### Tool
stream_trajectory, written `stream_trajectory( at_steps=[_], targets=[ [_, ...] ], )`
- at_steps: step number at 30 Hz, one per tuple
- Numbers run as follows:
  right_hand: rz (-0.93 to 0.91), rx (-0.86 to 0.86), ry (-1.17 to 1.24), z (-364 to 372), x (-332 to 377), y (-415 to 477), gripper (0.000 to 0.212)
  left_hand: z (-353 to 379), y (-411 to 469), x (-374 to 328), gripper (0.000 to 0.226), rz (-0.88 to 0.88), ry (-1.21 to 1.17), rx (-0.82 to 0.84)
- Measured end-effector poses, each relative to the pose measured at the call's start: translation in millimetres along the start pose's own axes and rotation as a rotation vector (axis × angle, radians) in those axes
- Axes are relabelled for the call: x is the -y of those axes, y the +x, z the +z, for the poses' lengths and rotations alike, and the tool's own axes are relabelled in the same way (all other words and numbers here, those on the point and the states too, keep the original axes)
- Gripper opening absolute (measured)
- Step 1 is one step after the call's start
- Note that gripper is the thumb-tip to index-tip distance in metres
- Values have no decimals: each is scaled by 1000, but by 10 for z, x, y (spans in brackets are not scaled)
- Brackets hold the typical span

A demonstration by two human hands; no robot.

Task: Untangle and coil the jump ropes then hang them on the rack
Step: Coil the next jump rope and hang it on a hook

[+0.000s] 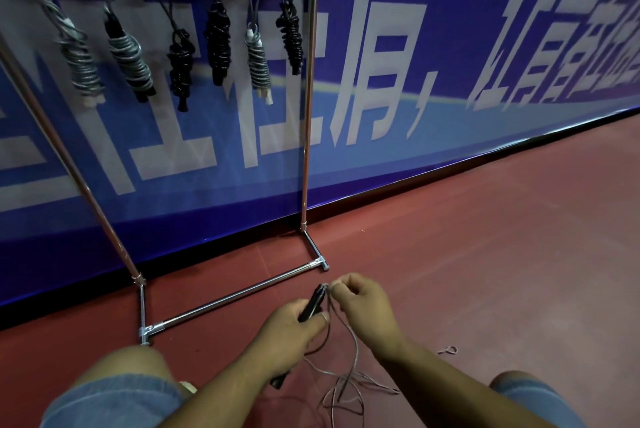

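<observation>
Left hand (287,330): grip clamped on slim black handle (313,303).
Right hand (365,304): grip pinches thin grey cord (356,346), at 6 o'clock.

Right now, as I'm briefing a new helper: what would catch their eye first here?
Six coiled ropes hang from the rack at upper left, against a blue banner. Bottom centre, the left grip holds a black handle while the right grip pinches its cord, which trails tangled on the red floor.
</observation>
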State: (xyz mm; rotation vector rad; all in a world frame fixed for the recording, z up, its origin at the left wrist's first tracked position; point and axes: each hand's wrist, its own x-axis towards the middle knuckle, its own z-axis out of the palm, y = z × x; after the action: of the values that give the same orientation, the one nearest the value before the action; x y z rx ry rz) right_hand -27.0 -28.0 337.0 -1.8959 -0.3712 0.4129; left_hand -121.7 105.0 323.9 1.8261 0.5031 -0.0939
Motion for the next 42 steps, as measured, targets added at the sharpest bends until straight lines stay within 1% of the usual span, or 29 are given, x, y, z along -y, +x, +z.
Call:
stream_trajectory(
  at_steps=[1,2,3,4,6,8,10,13,16,18,20,22,25,27,29,31,33,34,36,38,40,42],
  targets=[
    [-38,-62,-54,5,-28,-3,14,6,-4,-6,29,-2,12,15],
    [-73,-72,-107,12,-51,-13,9,11,-16,-19,28,-9,10,46],
    [-95,-22,-141,18,-58,-28,8,13,-28,-31,27,-15,5,84],
    [-99,66,-147,25,-50,-48,11,7,-38,-40,26,-12,2,116],
    [-63,212,-132,31,-34,-86,23,-12,-60,-49,23,-1,10,159],
    [-51,254,-154,9,-29,-93,31,-33,-66,-22,26,-11,29,172],
    [-45,268,-130,-15,-29,-97,28,-34,-68,18,25,-28,34,152],
    [-22,231,-49,-10,1,-104,24,-12,-52,75,28,-28,20,123],
    [39,148,10,-7,7,-77,33,1,-38,151,22,-2,43,122],
    [83,116,37,-24,6,-49,34,-19,-24,235,22,17,105,70],
    [110,117,68,-21,9,-34,32,-35,-22,325,27,39,222,-23],
    [140,122,169,-7,35,-28,30,-28,-50,345,30,73,272,-84],
    [246,137,356,2,77,-2,34,-2,-88,283,32,97,283,-113],
    [312,146,433,-15,88,23,37,-6,-102,233,32,104,279,-115],
    [321,150,481,-30,90,33,38,-15,-93,221,32,88,247,-110],
    [320,143,499,-39,104,24,34,-14,-79,226,34,69,198,-111],
    [312,124,451,-38,114,10,31,-16,-70,238,36,25,100,-130],
    [303,121,418,-30,114,-6,30,-20,-69,226,36,-9,-5,-140],
    [291,129,388,-6,88,-53,26,-20,-83,156,34,-81,-293,-136],
    [280,142,363,20,48,-115,24,-38,-102,61,29,-119,-480,-126],
    [258,148,342,67,19,-163,24,-64,-112,-9,26,-117,-530,-111],
    [236,133,358,118,12,-183,24,-82,-115,-31,23,-103,-522,-94]
  ],
)
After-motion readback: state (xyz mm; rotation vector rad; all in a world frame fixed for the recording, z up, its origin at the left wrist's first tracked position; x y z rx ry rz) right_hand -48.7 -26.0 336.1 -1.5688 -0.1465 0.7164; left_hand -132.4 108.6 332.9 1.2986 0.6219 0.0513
